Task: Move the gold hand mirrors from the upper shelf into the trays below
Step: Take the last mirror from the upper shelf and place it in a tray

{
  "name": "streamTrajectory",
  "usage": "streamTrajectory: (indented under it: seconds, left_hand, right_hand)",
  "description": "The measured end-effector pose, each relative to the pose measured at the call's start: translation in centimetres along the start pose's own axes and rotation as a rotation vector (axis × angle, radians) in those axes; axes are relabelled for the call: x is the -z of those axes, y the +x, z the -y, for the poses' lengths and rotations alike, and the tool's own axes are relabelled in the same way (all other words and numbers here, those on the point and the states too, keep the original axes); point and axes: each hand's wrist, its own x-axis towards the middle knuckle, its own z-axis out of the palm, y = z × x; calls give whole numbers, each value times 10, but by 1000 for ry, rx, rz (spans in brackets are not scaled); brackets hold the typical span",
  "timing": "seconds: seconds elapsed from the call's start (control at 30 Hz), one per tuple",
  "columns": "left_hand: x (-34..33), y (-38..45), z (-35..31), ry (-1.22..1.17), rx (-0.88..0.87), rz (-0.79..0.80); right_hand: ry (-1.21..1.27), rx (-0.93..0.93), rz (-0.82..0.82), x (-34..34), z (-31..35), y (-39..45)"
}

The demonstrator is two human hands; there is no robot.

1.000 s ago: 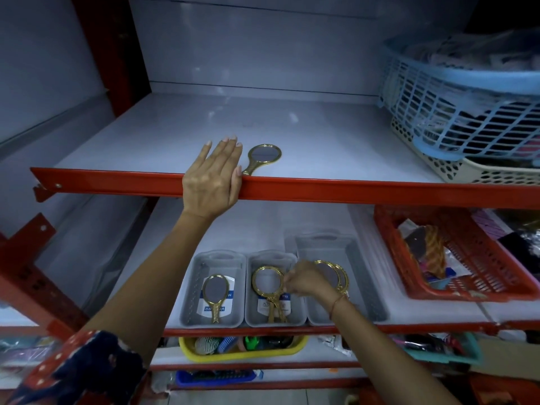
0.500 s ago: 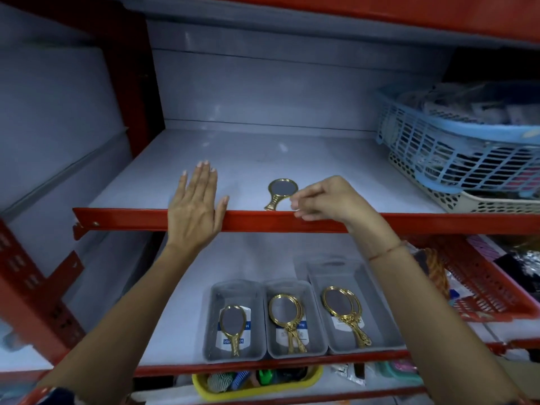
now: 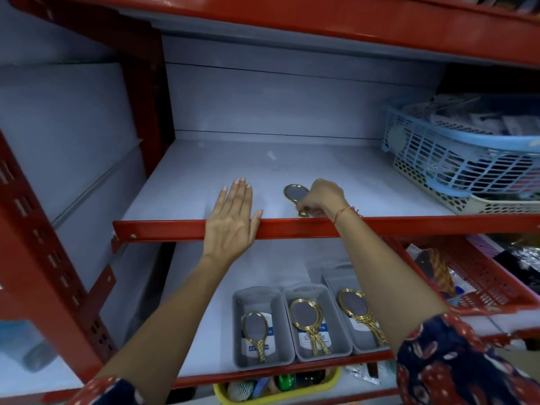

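Right hand (image 3: pixel 320 198) on gold mirror (image 3: pixel 295 192), blue basket (image 3: pixel 455 147) just beyond.

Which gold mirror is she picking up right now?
Find the upper white shelf with the red front edge. The small gold oval hand mirror lies near that edge, its handle pinched by the right hand. It alone is outside the grey trays.

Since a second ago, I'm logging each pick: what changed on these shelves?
The right hand came up from the trays below to the upper shelf and closed its fingers on the handle of the last gold hand mirror there. The left hand stayed flat on the shelf's edge; the three grey trays kept their mirrors.
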Motion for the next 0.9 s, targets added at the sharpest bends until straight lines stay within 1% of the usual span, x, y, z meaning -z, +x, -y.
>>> streamTrajectory:
  seconds: [0.2, 0.33, 0.4, 0.53, 0.67, 0.73, 0.8, 0.83, 0.9]
  left_hand:
    - [1, 0, 3, -42, -22, 47]
    - [0, 0, 4, -61, -30, 73]
    - [1, 0, 4, -64, -30, 77]
    - [4, 0, 3, -82, -22, 90]
    - [6, -1, 4, -92, -30, 110]
    - [7, -2, 4, -100, -26, 125]
    - [8, -2, 4, -113, -19, 140]
    - [8, -2, 4, -122, -15, 153]
    - [10, -2, 4, -138, -6, 175]
  right_hand:
    - [139, -102, 148, 7, 5, 1]
    - [337, -139, 271, 11, -7, -2]
    - [380, -164, 310, 13, -11, -5]
    - [236, -222, 373, 15, -5, -6]
    - [182, -235, 339, 9, 6, -3]
    - [107, -195, 254, 6, 12, -4]
    - [-31, -127, 148, 3, 16, -9]
    - [-83, -115, 127, 3, 17, -11]
    - [-125, -118, 149, 2, 20, -12]
